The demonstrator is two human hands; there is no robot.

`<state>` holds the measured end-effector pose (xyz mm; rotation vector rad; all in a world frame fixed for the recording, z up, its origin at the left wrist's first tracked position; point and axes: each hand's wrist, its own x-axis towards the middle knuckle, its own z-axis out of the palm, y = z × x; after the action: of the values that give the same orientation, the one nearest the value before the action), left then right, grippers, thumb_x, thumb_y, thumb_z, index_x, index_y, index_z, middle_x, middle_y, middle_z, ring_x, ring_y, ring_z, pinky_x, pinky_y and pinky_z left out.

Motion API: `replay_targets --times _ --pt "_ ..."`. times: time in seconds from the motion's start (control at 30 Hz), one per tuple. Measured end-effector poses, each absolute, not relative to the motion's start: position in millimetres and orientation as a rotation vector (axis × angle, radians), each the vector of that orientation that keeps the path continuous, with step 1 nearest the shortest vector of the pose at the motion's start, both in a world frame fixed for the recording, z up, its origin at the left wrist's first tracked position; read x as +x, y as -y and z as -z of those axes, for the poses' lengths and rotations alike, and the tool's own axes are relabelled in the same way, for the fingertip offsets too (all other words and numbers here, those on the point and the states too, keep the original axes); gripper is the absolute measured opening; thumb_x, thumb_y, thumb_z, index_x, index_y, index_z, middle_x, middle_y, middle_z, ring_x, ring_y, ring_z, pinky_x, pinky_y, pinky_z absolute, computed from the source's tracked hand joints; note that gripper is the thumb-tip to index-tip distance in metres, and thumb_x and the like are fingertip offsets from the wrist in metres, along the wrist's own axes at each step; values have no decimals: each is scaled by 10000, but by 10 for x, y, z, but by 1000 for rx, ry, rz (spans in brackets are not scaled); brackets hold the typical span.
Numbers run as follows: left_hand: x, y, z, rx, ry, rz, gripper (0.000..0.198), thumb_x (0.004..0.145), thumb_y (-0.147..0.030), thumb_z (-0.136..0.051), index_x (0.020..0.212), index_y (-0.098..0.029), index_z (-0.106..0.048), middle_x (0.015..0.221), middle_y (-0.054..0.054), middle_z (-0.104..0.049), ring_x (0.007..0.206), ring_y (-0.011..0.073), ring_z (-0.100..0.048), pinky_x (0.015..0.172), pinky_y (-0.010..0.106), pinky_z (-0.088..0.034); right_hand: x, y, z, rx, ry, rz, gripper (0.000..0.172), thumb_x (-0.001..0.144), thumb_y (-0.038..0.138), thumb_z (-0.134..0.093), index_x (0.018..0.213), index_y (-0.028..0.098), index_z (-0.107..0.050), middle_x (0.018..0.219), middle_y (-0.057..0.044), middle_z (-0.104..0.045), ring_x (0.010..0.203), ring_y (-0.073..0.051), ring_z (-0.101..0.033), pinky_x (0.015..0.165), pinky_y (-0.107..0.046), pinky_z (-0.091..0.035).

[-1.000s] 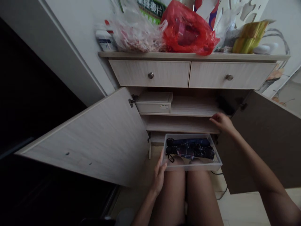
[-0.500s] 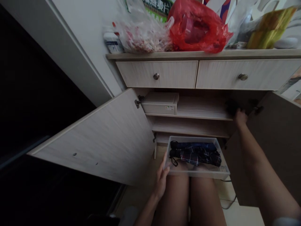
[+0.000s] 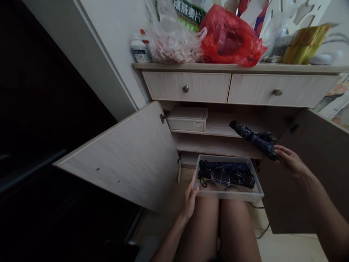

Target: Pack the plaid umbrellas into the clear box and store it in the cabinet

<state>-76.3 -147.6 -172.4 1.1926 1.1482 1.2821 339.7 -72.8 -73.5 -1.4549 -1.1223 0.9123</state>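
Note:
A clear plastic tray (image 3: 228, 195) rests on my knees in front of an open wooden cabinet (image 3: 218, 127). Two folded umbrellas (image 3: 226, 174) lie in it, one dark blue, one plaid. My left hand (image 3: 190, 201) grips the tray's near left corner. My right hand (image 3: 289, 159) holds one end of a third folded dark plaid umbrella (image 3: 253, 139), which points up and left across the cabinet's upper shelf, above the tray.
Both cabinet doors (image 3: 120, 156) stand open to either side. A white box (image 3: 187, 119) sits on the upper shelf at left. Two shut drawers (image 3: 188, 86) are above. Plastic bags (image 3: 231, 36) and a bottle (image 3: 138, 50) crowd the cabinet top. A cable (image 3: 260, 233) lies on the floor.
My right hand reached into the right end of the upper shelf and has drawn back out holding a folded plaid umbrella. The left hand stays on the tray.

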Motion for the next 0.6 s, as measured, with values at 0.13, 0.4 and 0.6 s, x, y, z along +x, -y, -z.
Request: replay_targets --times 0.13,0.4,0.6 --pt "-735 1478 1741 1176 -1147 -1297 730 809 -536 -565 1463 -222 -492 1571 72 -381 1479 316 -285 1226 486 -237 3149 1192 656 -1410 1159 -1171 517 538 538 -872 894 223 -671 860 -47 -668 648 -158 -594 547 -259 -491" --pt "-715 1512 1703 1225 -1167 -1310 686 813 -490 -549 1442 -216 -520 1563 66 -399 1496 294 -242 1244 462 -181 2693 1386 654 -1335 1714 -1370 446 697 561 -773 895 169 -695 754 -13 -614 629 -118 -511 567 -232 -415" --pt "-708 1503 1727 1229 -1172 -1302 720 815 -512 -531 1464 -203 -486 1574 75 -382 1490 290 -265 1247 452 -168 2572 1307 741 -1331 2052 -1112 255 788 399 -672 936 195 -713 784 -15 -648 636 -130 -539 570 -230 -431"
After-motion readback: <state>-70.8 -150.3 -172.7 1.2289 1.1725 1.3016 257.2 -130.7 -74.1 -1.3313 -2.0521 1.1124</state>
